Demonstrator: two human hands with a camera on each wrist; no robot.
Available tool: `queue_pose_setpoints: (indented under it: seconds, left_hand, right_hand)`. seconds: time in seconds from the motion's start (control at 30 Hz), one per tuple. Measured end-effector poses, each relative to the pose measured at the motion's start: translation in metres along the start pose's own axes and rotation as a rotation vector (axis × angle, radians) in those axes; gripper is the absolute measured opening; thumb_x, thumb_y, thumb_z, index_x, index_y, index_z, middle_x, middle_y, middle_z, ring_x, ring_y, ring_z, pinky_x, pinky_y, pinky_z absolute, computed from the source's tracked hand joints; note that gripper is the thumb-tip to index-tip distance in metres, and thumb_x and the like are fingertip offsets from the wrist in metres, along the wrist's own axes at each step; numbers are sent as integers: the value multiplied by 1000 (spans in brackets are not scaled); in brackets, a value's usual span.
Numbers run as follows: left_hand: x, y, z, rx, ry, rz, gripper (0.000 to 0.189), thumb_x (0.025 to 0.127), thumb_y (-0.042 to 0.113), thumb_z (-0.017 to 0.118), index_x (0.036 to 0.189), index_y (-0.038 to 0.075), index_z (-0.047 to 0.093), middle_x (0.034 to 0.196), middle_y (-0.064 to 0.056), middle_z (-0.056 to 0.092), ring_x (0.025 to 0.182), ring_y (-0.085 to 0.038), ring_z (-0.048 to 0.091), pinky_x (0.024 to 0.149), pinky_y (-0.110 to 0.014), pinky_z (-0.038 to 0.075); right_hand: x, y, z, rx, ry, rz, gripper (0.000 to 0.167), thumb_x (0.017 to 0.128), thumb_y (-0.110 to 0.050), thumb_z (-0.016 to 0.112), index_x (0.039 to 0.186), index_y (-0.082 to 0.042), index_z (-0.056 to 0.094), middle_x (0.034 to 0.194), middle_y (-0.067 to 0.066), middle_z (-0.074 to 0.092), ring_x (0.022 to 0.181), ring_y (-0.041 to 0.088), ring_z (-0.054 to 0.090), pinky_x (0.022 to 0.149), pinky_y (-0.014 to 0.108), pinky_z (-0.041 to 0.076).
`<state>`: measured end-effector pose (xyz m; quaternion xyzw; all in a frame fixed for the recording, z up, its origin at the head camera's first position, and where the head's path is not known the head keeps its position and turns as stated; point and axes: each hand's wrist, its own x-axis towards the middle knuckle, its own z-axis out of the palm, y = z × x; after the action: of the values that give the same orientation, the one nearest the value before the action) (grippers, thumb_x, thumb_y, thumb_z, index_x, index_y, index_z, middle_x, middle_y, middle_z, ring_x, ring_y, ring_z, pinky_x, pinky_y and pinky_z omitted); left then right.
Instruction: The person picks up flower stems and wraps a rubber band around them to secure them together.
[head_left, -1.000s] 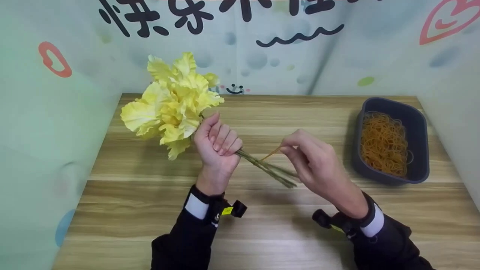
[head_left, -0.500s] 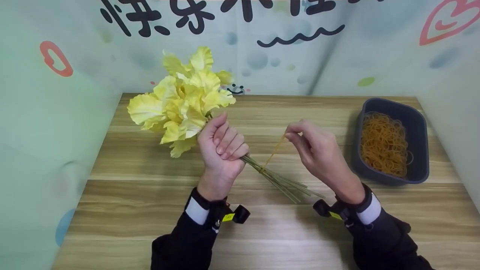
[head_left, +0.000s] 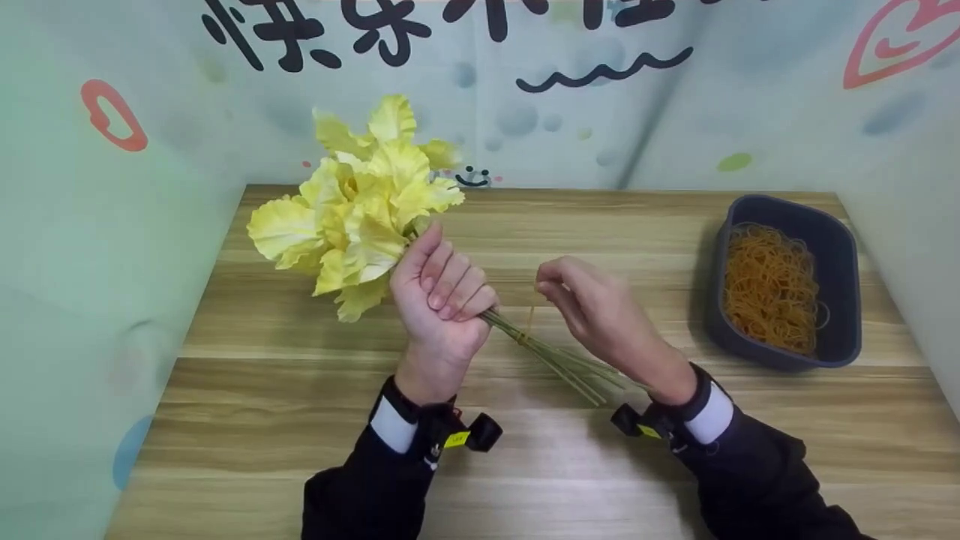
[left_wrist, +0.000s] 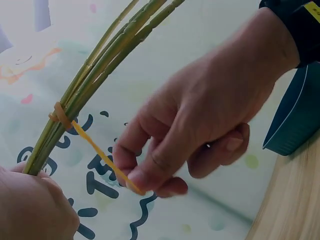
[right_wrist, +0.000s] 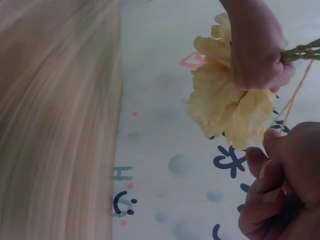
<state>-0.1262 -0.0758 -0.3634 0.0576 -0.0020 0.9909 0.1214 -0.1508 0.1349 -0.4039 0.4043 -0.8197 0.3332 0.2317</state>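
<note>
A bunch of yellow flowers [head_left: 367,202] is tilted up to the left, its green stems [head_left: 562,364] pointing down right. My left hand [head_left: 444,300] grips the stems just below the blooms. A rubber band [left_wrist: 61,116] is wrapped round the stems beyond that fist. In the left wrist view, a stretched loop of it runs from the stems to my right hand [left_wrist: 175,130], whose thumb and finger pinch its end. In the right wrist view, the loop's two strands rise from the pinching right hand [right_wrist: 285,175] to the stems.
A dark blue plastic bin [head_left: 840,300] holding a heap of rubber bands [head_left: 769,289] stands on the right of the wooden table [head_left: 300,442]. A printed backdrop [head_left: 480,112] closes off the back and sides.
My right hand has moved left, closer to the left fist, keeping the band stretched. The flowers and left hand shifted right a little, then the blooms swung slightly back left.
</note>
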Motion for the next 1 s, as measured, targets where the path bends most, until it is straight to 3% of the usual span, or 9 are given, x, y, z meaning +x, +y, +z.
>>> queue_pose_setpoints:
  seconds: [0.17,0.47,0.57,0.87,0.97,1.0]
  left_hand:
    - [0,1,1,-4,-2,13,73,123,37,18,55,19,38,43,8,33,45,-5,10,46,-16,-1]
    - [1,2,-2,-41,-44,60,74,124,44,19,56,19,34,45,8,27,45,-6,9,45,-18,-1]
    - [1,2,-2,-40,-38,80,77,124,44,20,54,17,38,44,7,30,45,-6,9,46,-18,-1]
    - [2,6,-5,-48,9,137,78,124,43,24,53,15,42,41,4,39,45,-6,11,46,-18,2]
    - [4,7,-6,-57,18,158,78,124,43,24,53,16,42,41,3,39,44,-6,11,46,-18,2]
    - [4,7,-7,-60,22,166,78,124,43,25,53,16,42,41,3,39,44,-6,11,46,-18,2]
  right_hand:
    - [-3,-2,12,-33,-48,-26,16,101,6,75,109,-1,63,84,9,71,65,16,63,55,32,55]
    - [-6,-21,25,10,-248,151,3,110,-5,66,113,-4,66,83,9,74,63,16,64,54,27,53]
    - [-9,-25,29,19,-276,166,5,110,-4,64,115,-5,65,80,7,71,61,15,60,52,25,50]
    - [-16,-29,44,113,-250,53,6,108,-3,69,107,-3,63,77,9,70,61,18,65,53,26,56]
    - [-17,-33,45,-14,-243,-29,6,110,-8,69,110,-4,64,80,5,68,66,14,65,59,24,58]
    - [-18,-33,43,-197,-272,-111,7,113,-11,65,113,-4,64,85,3,67,72,12,66,69,24,63]
